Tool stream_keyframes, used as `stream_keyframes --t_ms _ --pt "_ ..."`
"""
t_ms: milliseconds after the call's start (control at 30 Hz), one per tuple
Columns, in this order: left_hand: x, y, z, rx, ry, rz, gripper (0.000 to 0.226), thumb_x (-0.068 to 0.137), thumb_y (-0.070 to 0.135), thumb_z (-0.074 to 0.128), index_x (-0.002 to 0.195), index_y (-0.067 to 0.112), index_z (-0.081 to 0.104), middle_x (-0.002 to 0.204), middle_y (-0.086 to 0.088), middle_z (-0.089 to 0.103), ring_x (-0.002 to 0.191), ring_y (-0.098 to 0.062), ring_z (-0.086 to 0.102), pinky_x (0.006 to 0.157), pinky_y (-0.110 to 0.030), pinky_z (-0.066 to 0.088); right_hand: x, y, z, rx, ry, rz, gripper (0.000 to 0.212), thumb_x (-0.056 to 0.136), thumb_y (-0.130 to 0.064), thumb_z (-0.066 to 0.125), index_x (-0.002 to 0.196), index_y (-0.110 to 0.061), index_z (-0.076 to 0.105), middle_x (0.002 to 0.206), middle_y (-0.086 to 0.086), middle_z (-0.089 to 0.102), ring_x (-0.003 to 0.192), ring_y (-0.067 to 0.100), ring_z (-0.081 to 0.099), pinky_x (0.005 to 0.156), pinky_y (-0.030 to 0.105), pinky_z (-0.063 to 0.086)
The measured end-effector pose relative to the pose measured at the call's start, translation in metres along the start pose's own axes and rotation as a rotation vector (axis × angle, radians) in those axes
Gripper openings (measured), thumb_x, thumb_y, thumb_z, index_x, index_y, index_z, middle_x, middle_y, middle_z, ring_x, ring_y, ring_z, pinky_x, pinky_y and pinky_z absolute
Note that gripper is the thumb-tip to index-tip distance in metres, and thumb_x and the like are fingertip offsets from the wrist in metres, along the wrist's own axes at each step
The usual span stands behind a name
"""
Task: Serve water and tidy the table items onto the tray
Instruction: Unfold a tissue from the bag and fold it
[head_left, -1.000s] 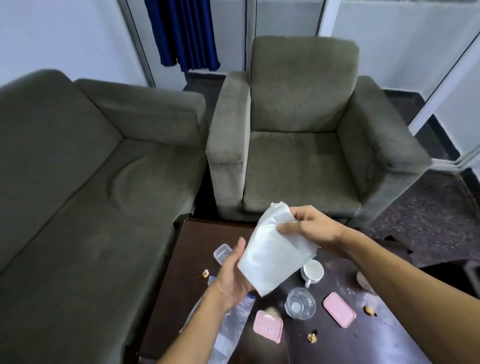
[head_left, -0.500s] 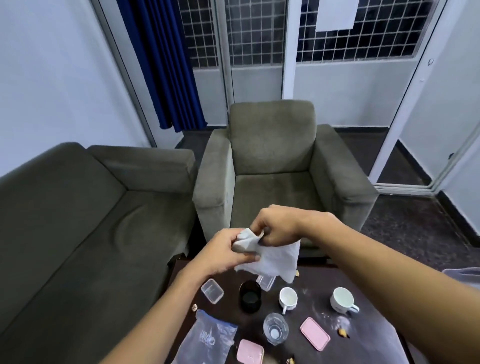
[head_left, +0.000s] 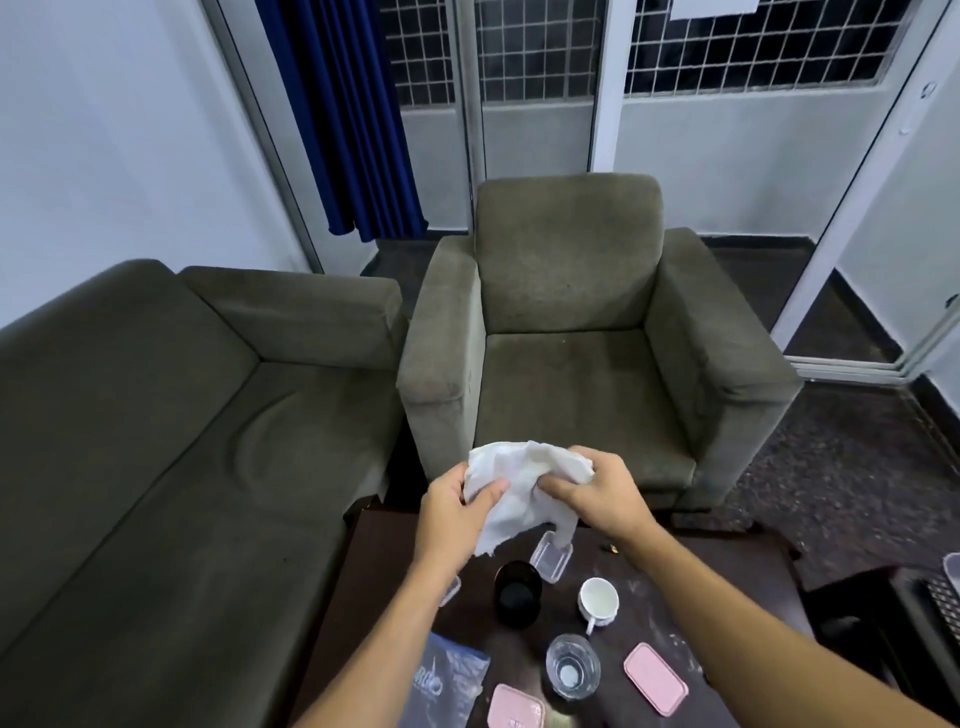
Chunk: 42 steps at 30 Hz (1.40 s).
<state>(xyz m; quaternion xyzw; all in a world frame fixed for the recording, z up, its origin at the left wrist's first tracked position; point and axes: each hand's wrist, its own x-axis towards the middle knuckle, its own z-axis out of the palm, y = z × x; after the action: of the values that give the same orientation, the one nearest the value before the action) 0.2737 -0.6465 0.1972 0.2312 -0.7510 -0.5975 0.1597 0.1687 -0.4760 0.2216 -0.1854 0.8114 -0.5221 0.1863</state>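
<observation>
Both my hands hold a crumpled white cloth (head_left: 514, 493) above the far edge of the dark wooden table (head_left: 701, 587). My left hand (head_left: 457, 514) grips its left side and my right hand (head_left: 602, 493) grips its right side. Below them on the table stand a black cup (head_left: 518, 592), a white mug (head_left: 598, 600) and a clear glass (head_left: 571, 673). A clear plastic box (head_left: 551, 557) lies beneath the cloth's hanging end. Two pink lids (head_left: 655, 678) (head_left: 515, 707) and a clear plastic bag (head_left: 449, 686) lie near the front. No tray is in view.
A grey armchair (head_left: 571, 332) stands right behind the table and a grey sofa (head_left: 156, 441) runs along the left. A dark side table (head_left: 883, 608) sits at the right edge. Crumbs dot the tabletop.
The view has tilted up and then settled. The cloth, held flat a second ago, is now bunched between both hands, which have spread slightly apart.
</observation>
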Motion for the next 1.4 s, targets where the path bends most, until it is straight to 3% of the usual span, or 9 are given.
stream_keyframes --t_ms 100,233,367,600,767,867,1033,1200,1400 --pt "0.004 -0.025 0.017 -0.017 0.112 -0.022 0.011 0.089 0.028 0.072 0.095 0.019 0.072 0.085 0.001 0.076 0.085 -0.022 0.071 0.081 -0.05 0.057 0.003 0.028 0.017 0.055 -0.009 0.049 0.024 0.075 -0.017 0.081 0.097 -0.023 0.074 0.086 -0.005 0.077 0.081 0.013 0.071 0.076 0.036 0.059" --pt "0.006 -0.071 0.045 -0.019 0.153 -0.014 0.001 0.093 0.022 0.067 0.092 0.022 0.068 0.087 0.005 0.075 0.086 -0.016 0.07 0.082 -0.041 0.056 0.01 0.076 0.043 -0.176 0.022 0.153 0.015 0.082 -0.022 0.072 0.097 -0.021 0.074 0.087 -0.005 0.076 0.086 0.018 0.069 0.08 0.036 0.055" --pt "0.005 -0.121 0.067 -0.021 0.101 -0.028 0.028 0.095 0.012 0.062 0.101 0.039 0.069 0.099 0.018 0.075 0.095 -0.001 0.07 0.08 -0.017 0.052 0.013 0.116 0.069 -0.211 0.058 0.162 0.017 0.089 -0.032 0.052 0.101 -0.026 0.063 0.087 -0.006 0.074 0.085 0.02 0.065 0.074 0.03 0.051" --pt "-0.002 -0.194 0.09 -0.026 0.066 -0.142 0.056 0.087 -0.011 0.054 0.124 0.028 0.071 0.12 0.021 0.072 0.118 0.002 0.064 0.104 -0.025 0.049 0.014 0.186 0.112 -0.259 0.036 0.164 0.015 0.09 -0.014 0.051 0.103 -0.019 0.057 0.092 0.001 0.071 0.084 0.031 0.064 0.075 0.045 0.052" --pt "0.003 -0.223 0.091 -0.006 0.134 -0.187 0.058 0.087 -0.012 0.051 0.122 0.03 0.071 0.117 0.025 0.071 0.115 0.009 0.062 0.104 -0.021 0.048 0.021 0.218 0.132 -0.282 0.012 0.136 0.024 0.086 -0.007 0.05 0.094 -0.03 0.047 0.07 -0.01 0.059 0.063 0.019 0.053 0.049 0.022 0.034" --pt "0.009 -0.231 0.086 0.004 0.124 -0.203 0.047 0.091 -0.003 0.057 0.125 0.027 0.07 0.119 0.021 0.071 0.114 0.008 0.062 0.103 -0.024 0.049 0.028 0.227 0.138 -0.303 0.011 0.123 0.036 0.085 -0.007 0.051 0.094 -0.041 0.043 0.072 -0.013 0.058 0.061 0.01 0.051 0.05 0.027 0.032" --pt "0.012 -0.236 0.082 0.054 0.107 -0.181 0.036 0.09 0.004 0.066 0.119 0.025 0.073 0.114 0.015 0.074 0.108 0.001 0.067 0.098 -0.032 0.054 0.032 0.239 0.137 -0.335 -0.043 0.142 0.04 0.077 -0.013 0.064 0.098 -0.043 0.049 0.071 -0.022 0.059 0.063 -0.002 0.054 0.053 0.009 0.039" --pt "0.007 -0.239 0.084 0.086 0.12 -0.172 0.03 0.088 0.008 0.068 0.111 0.025 0.075 0.104 0.014 0.077 0.098 -0.004 0.071 0.088 -0.038 0.057 0.031 0.245 0.135 -0.387 -0.09 0.111 0.024 0.072 -0.021 0.055 0.089 -0.035 0.047 0.067 -0.014 0.058 0.061 0.014 0.053 0.048 0.018 0.033" --pt "0.006 -0.244 0.088 0.128 0.105 -0.251 0.036 0.086 0.005 0.064 0.109 0.031 0.075 0.1 0.016 0.077 0.095 -0.008 0.072 0.087 -0.038 0.058 0.03 0.248 0.139 -0.459 -0.079 0.109 0.034 0.077 -0.014 0.063 0.089 -0.037 0.042 0.08 -0.003 0.069 0.067 0.022 0.053 0.057 0.032 0.037"
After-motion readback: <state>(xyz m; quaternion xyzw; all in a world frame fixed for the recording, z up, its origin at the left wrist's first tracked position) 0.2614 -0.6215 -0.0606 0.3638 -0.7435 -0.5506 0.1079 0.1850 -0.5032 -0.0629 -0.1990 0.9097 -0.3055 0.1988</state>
